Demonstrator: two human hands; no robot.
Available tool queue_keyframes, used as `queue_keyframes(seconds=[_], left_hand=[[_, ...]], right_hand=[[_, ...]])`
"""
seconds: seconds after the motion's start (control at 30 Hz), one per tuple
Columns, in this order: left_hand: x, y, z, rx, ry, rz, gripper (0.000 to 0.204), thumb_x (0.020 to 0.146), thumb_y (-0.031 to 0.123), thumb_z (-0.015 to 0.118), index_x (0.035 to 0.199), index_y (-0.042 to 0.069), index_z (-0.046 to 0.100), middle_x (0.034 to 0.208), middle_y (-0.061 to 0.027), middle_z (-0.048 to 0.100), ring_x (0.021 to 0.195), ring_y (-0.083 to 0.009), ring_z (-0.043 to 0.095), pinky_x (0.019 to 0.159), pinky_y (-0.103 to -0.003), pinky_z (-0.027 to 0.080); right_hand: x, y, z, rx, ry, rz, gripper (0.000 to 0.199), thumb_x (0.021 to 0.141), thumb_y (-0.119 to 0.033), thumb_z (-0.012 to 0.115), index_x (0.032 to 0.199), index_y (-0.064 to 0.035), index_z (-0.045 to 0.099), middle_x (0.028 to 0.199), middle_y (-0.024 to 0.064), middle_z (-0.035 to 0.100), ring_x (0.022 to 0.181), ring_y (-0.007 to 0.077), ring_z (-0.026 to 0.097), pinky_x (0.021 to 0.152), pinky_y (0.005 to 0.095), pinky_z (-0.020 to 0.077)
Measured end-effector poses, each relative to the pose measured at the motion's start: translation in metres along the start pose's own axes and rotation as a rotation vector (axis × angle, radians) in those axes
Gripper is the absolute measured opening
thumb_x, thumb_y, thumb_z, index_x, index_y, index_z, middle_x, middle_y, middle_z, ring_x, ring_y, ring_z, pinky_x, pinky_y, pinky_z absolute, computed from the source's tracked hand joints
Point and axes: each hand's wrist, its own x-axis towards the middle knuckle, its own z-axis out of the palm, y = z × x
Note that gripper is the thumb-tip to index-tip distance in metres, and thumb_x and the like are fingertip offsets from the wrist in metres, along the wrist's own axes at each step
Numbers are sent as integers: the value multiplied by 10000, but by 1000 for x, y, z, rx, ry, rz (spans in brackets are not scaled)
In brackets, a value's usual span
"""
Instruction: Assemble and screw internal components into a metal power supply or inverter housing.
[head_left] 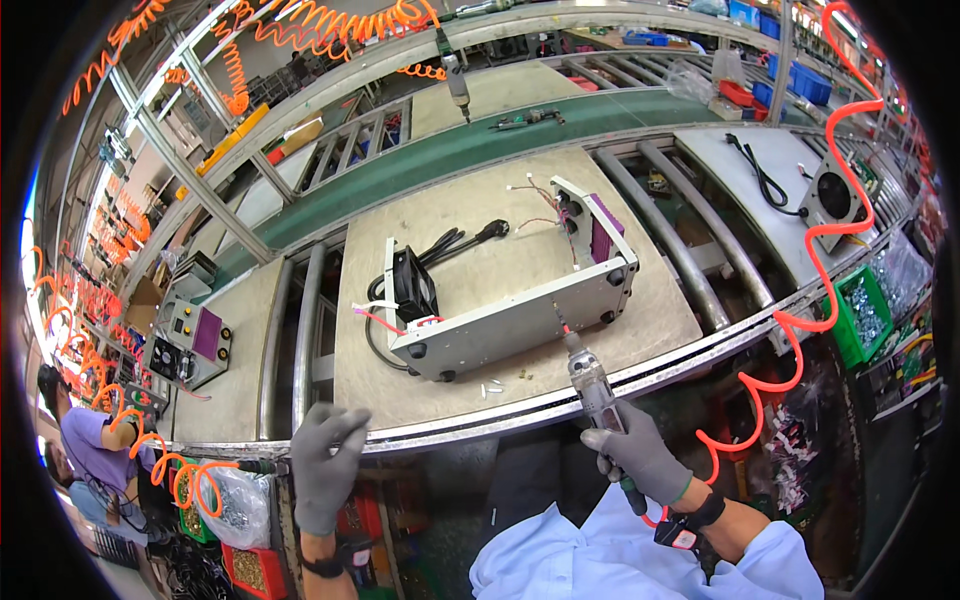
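Looking at a roller line crossing the whole view. Got a pale board lying flat over the rollers. Got an open grey chassis sitting mid-board, long side toward the body, ends rising left and right.

See a red coiled hose looping down on the right, toward the right forearm. See a green bin of small metal parts, off the line at far right.

Got a silver-grey driver pointing up and away, bit end at the long side of the chassis. Can't tell bit contact from just short of it.

Got right grip in grey glove, wrapped firmly round the driver body, fingers curled over, well below the nose.

Got left grip gloved too, raised by the near edge of the board, left of and apart from the chassis. Half curled, fingertips drawn in toward the thumb. Can't tell if pinching anything small.

See a black power cord bunched behind the long side, with its plug on the board. See a black fan inside the left end, a purple part at the right end. Last, see tiny white pieces loose on the board, in front of the chassis.
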Motion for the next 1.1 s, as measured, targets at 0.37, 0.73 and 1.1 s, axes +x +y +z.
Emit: queue_keyframes(seconds=[0.37, 0.73, 1.1], left_hand=[[164, 88, 111, -525, -439, -26, 152, 919, 96, 642, 975, -38, 687, 817, -86, 691, 699, -129, 681, 607, -245, 550], [233, 90, 177, -220, -995, -115, 160, 846, 203, 741, 865, 53, 687, 697, 10, 619, 578, -61, 571, 488, -214, 417], [234, 78, 186, -286, -1069, -71, 147, 880, 184, 711, 838, 48, 673, 639, 52, 539, 522, -30, 454, 457, -213, 330]], right_hand=[[-2, -14, 0, 68, -37, 60, 361, 866, -234, 723, 1078, -12, 533, 735, 25, 565, 522, 72, 564, 437, 227, 460], [-2, -13, 2, 175, -96, 89, 342, 879, -231, 715, 1069, -17, 528, 658, 42, 574, 475, 86, 547, 429, 238, 448], [1, -13, 0, 219, -159, 123, 317, 893, -215, 686, 1083, -37, 505, 707, 41, 541, 499, 100, 530, 447, 250, 434]])
